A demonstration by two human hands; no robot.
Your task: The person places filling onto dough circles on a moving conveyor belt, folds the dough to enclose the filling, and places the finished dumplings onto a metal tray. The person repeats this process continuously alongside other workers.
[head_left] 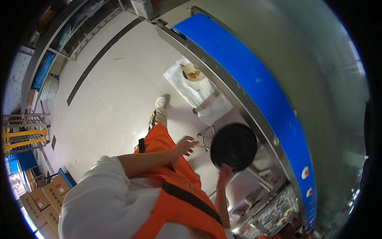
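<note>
My right hand point(225, 175) grips the lower rim of a round black dish point(233, 146) and holds it up beside the steel counter with a blue front point(254, 79). My left hand point(185, 145) reaches out over my orange apron point(167, 159), fingers loosely bent, just left of the dish and apart from it. A thin pale stick point(199, 143) runs from its fingertips toward the dish; whether the fingers hold it is unclear. My shoe point(160, 101) stands on the pale tiled floor below.
A plate of food point(193, 73) rests on white sheets point(187, 85) by the counter's foot. Cardboard boxes point(45, 197) sit at the lower left, with a yellow and steel rack point(24, 135) and stacked white dishes point(49, 87) along the left wall shelves.
</note>
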